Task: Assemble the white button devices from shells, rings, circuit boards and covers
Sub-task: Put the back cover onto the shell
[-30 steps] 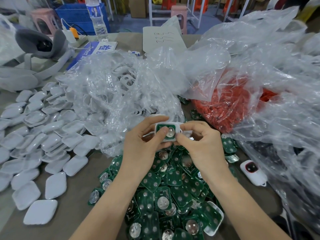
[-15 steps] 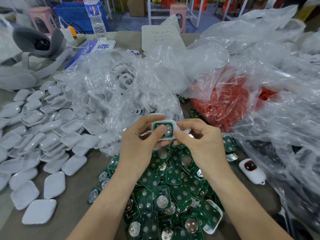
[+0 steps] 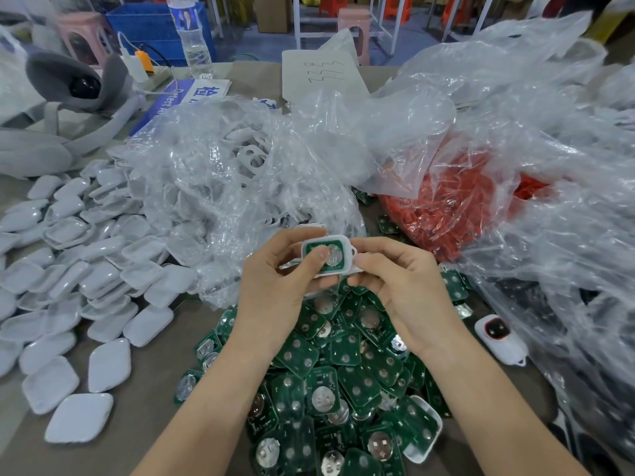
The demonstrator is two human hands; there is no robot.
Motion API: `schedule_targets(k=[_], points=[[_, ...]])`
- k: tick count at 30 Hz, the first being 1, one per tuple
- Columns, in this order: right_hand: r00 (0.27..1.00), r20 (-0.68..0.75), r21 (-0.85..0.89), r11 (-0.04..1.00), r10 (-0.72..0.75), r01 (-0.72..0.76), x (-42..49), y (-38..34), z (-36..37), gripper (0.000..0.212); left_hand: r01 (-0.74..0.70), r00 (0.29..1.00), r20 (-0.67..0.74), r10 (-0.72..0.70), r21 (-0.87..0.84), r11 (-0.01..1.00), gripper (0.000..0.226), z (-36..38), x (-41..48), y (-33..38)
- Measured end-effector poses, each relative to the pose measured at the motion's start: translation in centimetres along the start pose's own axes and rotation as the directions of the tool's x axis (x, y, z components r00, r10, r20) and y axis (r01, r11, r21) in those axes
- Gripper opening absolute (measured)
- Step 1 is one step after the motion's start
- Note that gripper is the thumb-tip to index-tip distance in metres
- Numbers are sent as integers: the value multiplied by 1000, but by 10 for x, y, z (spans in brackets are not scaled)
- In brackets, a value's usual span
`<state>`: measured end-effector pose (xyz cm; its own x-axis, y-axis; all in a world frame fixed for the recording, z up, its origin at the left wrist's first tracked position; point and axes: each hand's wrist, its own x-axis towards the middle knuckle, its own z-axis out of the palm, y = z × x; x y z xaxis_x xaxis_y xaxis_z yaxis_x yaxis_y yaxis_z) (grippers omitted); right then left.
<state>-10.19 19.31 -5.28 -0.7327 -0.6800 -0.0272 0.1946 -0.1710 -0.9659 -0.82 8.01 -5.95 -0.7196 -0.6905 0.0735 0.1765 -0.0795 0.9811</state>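
L hand point(image 3: 275, 280) + R hand point(image 3: 402, 286) hold white shell point(image 3: 347, 249) up over pile of circuit boards point(image 3: 343, 372). Green board point(image 3: 332, 263) sits in shell. L thumb curled, pressing on board; R fingers curled, pinching shell's right end. White covers point(image 3: 86, 269) spread at left.

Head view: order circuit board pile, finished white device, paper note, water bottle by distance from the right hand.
1. circuit board pile, beneath right hand.
2. finished white device, to its right.
3. paper note, back centre.
4. water bottle, back left.
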Motion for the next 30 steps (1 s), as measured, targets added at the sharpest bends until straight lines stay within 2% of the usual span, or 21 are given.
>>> schedule_targets(k=[14,23,30], points=[[997,-13,-15,997,76,-77,1,0,-3,10,-52,999,13,51,42,998,33,0,-2,-1],[998,-52,-318,948,-23,5,-1,0,-1,6,-90,996,26,87,152,984,33,-1,-2,-4],[995,-82,-353,935,-62,29,-2,-1,1,4,-84,996,22,81,174,981,30,-1,-2,-4]])
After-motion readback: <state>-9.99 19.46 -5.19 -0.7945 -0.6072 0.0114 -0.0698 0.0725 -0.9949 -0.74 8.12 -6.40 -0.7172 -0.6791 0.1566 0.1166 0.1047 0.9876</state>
